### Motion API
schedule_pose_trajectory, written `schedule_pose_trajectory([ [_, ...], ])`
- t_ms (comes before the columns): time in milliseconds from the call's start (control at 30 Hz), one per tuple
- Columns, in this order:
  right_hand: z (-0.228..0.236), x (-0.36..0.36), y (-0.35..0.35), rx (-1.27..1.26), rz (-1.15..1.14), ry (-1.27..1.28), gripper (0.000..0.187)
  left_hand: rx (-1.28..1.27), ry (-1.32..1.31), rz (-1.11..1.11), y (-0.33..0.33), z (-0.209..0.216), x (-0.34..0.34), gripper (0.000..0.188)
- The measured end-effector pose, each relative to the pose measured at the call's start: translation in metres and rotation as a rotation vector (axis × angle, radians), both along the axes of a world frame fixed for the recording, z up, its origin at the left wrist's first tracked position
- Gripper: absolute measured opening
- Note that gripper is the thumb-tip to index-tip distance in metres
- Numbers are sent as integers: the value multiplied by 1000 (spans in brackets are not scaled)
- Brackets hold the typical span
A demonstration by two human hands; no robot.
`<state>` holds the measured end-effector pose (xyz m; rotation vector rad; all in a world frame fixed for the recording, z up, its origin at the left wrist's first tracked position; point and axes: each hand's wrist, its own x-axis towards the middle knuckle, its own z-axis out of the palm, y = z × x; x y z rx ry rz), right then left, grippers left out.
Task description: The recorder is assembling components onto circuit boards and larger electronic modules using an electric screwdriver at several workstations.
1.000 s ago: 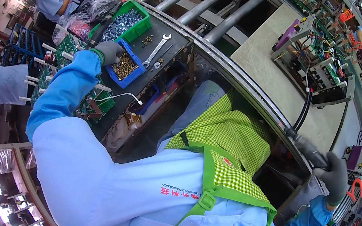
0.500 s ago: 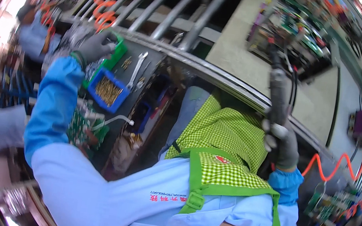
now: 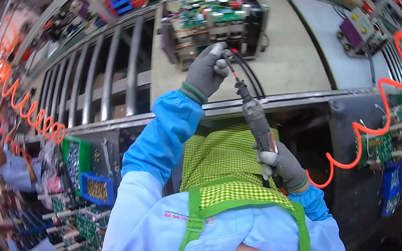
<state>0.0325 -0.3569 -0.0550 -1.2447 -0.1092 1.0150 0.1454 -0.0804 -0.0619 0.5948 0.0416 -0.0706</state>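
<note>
My right hand [image 3: 284,168], in a grey glove, is wrapped round a grey power screwdriver [image 3: 257,120]. The tool slants up and left, its bit pointing toward the electronics unit. My left hand [image 3: 207,71], gloved too, is pinched close to the tip of the bit at the unit's front edge. Whatever lies between its fingertips is too small to make out. The electronics unit [image 3: 212,20], with green circuit boards and a dark side, stands on a pale board [image 3: 297,52]. Dark cables [image 3: 251,73] hang from its front.
A green bin [image 3: 76,160] of small metal parts and a blue bin [image 3: 97,189] of brass-coloured pieces sit at the left, beside a wrench [image 3: 107,154]. Metal rollers [image 3: 109,78] run left of the board. An orange coiled hose [image 3: 358,128] hangs at right; a purple-and-grey box [image 3: 360,35] stands far right.
My left hand has moved from the green bin across to the unit, beside the screwdriver's tip. The screwdriver now leans left in my right hand, and the view has swung left to right.
</note>
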Motion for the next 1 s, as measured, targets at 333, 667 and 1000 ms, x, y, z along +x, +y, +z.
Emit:
schedule_pose_trajectory([
  [333, -21, 9, -22, -151, -74, -107, 56, 431, -14, 95, -43, -24, 30, 25],
  [667, -48, 23, 1, 2, -214, 141, 31, 731, 195, -50, -56, -62, 71, 23],
  [1000, -62, 43, 31, -35, -240, 158, 29, 1116, 311, -154, -30, -79, 91, 20],
])
